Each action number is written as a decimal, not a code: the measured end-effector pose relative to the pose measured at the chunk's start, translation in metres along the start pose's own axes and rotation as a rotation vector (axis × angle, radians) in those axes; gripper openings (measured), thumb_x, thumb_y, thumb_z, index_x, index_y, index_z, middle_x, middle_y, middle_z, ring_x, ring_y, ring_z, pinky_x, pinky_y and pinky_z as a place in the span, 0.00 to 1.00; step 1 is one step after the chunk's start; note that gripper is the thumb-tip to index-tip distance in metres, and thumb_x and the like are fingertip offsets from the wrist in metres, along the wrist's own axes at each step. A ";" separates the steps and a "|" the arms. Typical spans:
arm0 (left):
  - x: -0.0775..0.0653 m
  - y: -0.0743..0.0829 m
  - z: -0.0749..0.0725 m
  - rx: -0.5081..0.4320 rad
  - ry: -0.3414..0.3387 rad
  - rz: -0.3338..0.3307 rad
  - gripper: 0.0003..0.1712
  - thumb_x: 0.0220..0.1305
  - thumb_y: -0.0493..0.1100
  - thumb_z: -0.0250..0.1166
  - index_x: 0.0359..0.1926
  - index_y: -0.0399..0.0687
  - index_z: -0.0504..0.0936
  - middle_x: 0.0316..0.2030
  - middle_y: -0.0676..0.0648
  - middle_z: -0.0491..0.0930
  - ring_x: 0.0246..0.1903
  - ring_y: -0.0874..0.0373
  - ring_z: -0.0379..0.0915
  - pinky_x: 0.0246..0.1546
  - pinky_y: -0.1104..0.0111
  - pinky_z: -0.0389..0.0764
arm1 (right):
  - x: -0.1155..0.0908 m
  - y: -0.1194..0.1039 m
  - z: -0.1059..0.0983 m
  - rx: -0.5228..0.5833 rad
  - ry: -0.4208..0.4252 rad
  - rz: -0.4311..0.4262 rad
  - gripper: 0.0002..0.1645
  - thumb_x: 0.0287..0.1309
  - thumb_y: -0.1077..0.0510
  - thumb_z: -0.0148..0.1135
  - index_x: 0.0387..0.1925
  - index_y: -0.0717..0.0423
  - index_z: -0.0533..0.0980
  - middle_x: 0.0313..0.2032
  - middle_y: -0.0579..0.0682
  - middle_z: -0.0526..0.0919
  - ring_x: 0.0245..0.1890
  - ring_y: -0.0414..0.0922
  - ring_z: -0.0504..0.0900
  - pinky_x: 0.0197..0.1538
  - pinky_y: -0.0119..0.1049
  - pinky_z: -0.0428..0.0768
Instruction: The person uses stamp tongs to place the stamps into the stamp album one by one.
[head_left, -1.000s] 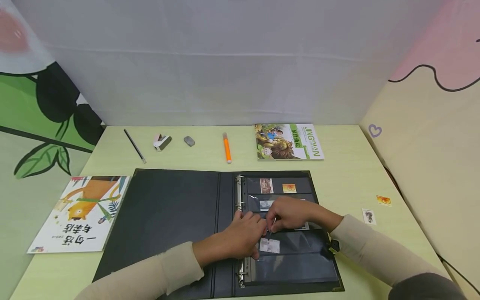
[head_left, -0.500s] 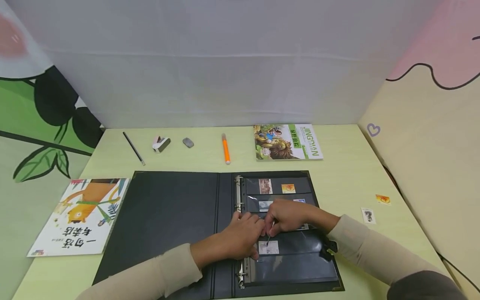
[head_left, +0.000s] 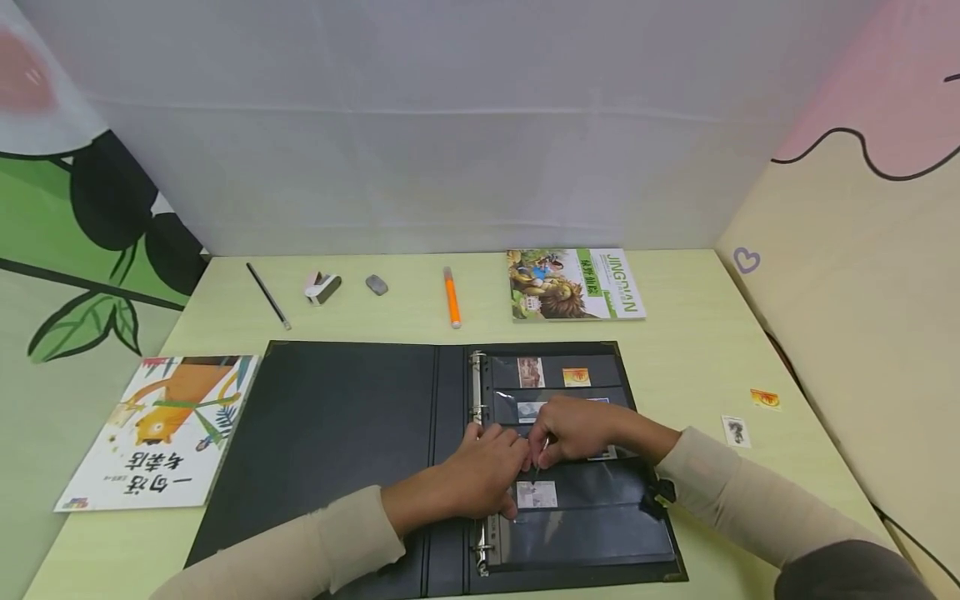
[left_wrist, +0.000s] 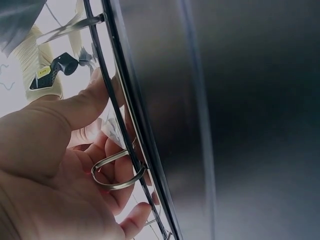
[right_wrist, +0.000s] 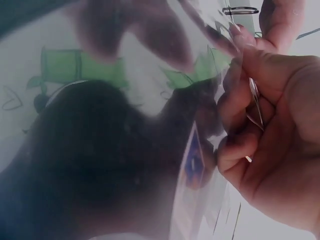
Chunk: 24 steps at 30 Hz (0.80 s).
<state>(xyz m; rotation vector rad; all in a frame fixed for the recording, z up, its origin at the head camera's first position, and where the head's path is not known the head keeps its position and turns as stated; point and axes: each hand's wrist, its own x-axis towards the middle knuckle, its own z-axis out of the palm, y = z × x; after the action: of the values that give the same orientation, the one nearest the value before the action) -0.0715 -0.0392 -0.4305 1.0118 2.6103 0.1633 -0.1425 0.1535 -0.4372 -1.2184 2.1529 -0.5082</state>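
Note:
A black ring binder [head_left: 352, 417] lies spread on the table, its clear-pocketed stamp page [head_left: 585, 533] on the right side. My left hand [head_left: 483, 471] rests over the rings and the page's inner edge, fingertips beside those of my right hand. My right hand [head_left: 573, 429] pinches thin metal tweezers [right_wrist: 256, 102], which point down at a pale stamp [head_left: 537, 494] in a lower pocket. Further stamps sit in the upper pockets, among them a brown one [head_left: 530, 372] and an orange one [head_left: 577, 377]. Both hands partly cover the middle rows. The metal ring [left_wrist: 120, 170] shows close beside my left fingers.
Two loose stamps, one orange [head_left: 765, 399] and one white [head_left: 736, 432], lie right of the binder. Along the back are a pencil [head_left: 267, 296], a small white-and-grey object [head_left: 323, 288], an eraser [head_left: 377, 285], an orange marker [head_left: 452, 297] and a book [head_left: 576, 284]. Another book [head_left: 157, 433] lies left.
The tweezers' tip has shifted slightly around the top edge of the pale stamp. Both hands have stayed nearly in place; the whole view has shifted a little.

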 end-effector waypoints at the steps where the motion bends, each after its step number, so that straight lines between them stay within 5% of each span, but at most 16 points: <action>1: 0.000 0.000 0.000 0.004 0.000 0.001 0.29 0.39 0.60 0.77 0.38 0.60 0.69 0.43 0.58 0.73 0.45 0.61 0.65 0.51 0.57 0.64 | 0.000 0.000 0.000 -0.013 0.009 -0.008 0.05 0.56 0.55 0.65 0.27 0.41 0.84 0.25 0.30 0.83 0.25 0.26 0.76 0.31 0.22 0.72; 16: 0.002 -0.002 -0.004 -0.003 -0.002 0.013 0.30 0.41 0.60 0.76 0.42 0.60 0.71 0.45 0.57 0.73 0.46 0.61 0.65 0.51 0.57 0.63 | -0.005 0.001 -0.002 0.025 0.043 0.024 0.05 0.56 0.56 0.66 0.27 0.43 0.85 0.25 0.32 0.84 0.24 0.27 0.76 0.31 0.23 0.73; 24: 0.001 -0.002 -0.004 -0.029 -0.029 0.009 0.31 0.42 0.59 0.76 0.46 0.61 0.71 0.44 0.57 0.73 0.45 0.61 0.65 0.50 0.58 0.63 | -0.050 0.033 -0.018 0.140 0.151 0.162 0.06 0.62 0.53 0.60 0.36 0.42 0.83 0.34 0.37 0.84 0.34 0.31 0.80 0.40 0.30 0.78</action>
<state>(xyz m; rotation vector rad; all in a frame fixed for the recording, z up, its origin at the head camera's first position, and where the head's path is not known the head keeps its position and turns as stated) -0.0744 -0.0398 -0.4276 1.0091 2.5705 0.1866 -0.1553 0.2136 -0.4275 -0.9466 2.2761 -0.6867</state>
